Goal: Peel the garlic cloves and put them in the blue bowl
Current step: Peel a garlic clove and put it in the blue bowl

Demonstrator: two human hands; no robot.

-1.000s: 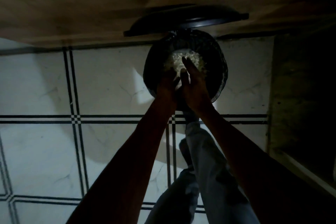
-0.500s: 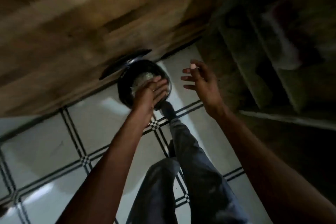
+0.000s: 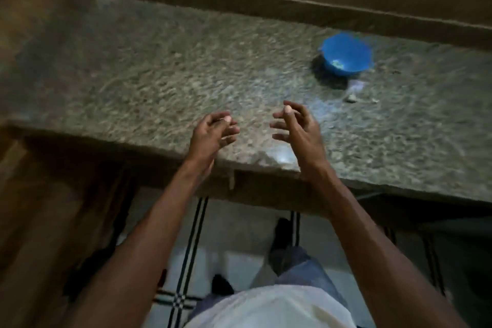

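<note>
Both hands are held raised above the near edge of the speckled stone tabletop [image 3: 159,66], side by side with a gap between them, not touching each other or the surface as far as can be told. The frame is motion-blurred, so fine detail is poor.

Left hand [image 3: 213,133]: fingers loosely curled inward, palm turned toward the other hand. Something small may sit at the fingertips, but it cannot be told from a nail in the blur. No clear grasp is seen.

Right hand [image 3: 295,128]: fingers spread and lightly bent. A small pale item, possibly a garlic clove [image 3: 287,108], is seen at the tip of thumb and forefinger; whether it is pinched or just a fingernail cannot be told.

The blue bowl [image 3: 346,53] is located on the tabletop well beyond the right hand and off to its right, near the raised back ledge. A few pale specks are visible at its bottom; their nature is not resolved.

Small pale scraps [image 3: 351,98] are scattered on the tabletop between the right hand and the bowl, closer to the bowl.

Below the forearms, tiled floor [image 3: 239,234] with dark stripe lines, blue trousers and a white shirt are seen.
</note>
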